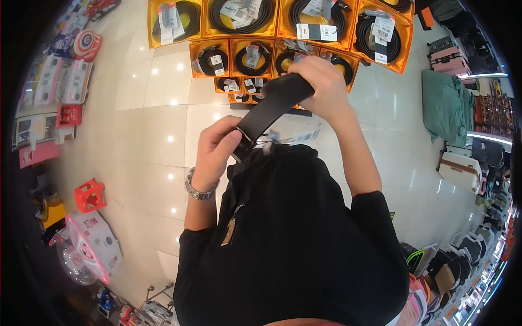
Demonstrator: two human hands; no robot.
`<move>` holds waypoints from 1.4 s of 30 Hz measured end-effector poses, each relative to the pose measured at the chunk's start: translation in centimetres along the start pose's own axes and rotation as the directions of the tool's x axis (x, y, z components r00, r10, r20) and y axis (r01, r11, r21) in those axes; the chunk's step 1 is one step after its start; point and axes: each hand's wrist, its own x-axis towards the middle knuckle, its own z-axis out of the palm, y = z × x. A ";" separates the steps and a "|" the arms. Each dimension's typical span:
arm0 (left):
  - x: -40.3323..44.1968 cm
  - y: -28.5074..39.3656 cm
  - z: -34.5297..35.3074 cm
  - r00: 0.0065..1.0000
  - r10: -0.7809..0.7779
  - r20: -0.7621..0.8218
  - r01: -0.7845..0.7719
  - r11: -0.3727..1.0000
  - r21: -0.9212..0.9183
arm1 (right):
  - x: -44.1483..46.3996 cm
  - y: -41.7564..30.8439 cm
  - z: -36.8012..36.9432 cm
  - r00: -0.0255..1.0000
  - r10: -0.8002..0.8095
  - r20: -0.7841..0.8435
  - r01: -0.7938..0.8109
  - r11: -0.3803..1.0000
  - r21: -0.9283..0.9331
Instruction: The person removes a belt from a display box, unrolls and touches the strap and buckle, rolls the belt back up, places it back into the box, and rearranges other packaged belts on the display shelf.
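A black leather belt (265, 117) stretches between my two hands in front of my chest. My left hand (215, 149), with a metal watch on the wrist, pinches the belt's lower end near a metal part that looks like the buckle. Higher up, my right hand (323, 84) is wrapped round the other end, its fingertips partly hidden behind the strap. A white tag (302, 138) hangs below the belt, blurred. Just beyond my hands, coiled belts (251, 58) with price tags sit in orange boxes (234, 73).
Larger orange boxes (277, 22) of coiled belts form the upper rows of the rack. Toy boxes (49, 81) line the left side, with a red plastic stool (89, 195) on the tiled floor (163, 136). Suitcases (459, 168) and a green-covered stack (446, 106) stand right.
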 end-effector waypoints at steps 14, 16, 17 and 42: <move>3.4 -4.6 0.5 0.866 0.499 0.029 -0.368 0.596 0.714 | -1.4 -4.6 0.5 0.987 0.099 0.127 -0.088 0.992 -0.091; 3.9 -5.6 0.2 0.831 0.555 -0.034 -0.404 0.644 0.649 | -1.9 -4.6 0.6 0.980 0.114 0.160 -0.102 0.991 -0.087; 4.0 -5.8 0.1 0.799 0.595 -0.090 -0.444 0.684 0.579 | -2.1 -4.6 0.5 0.981 0.106 0.165 -0.093 0.992 -0.083; 3.0 -4.3 -2.5 0.876 0.471 -0.102 -0.328 0.738 0.590 | -3.5 -3.7 -1.8 0.965 0.244 0.093 -0.251 0.965 0.080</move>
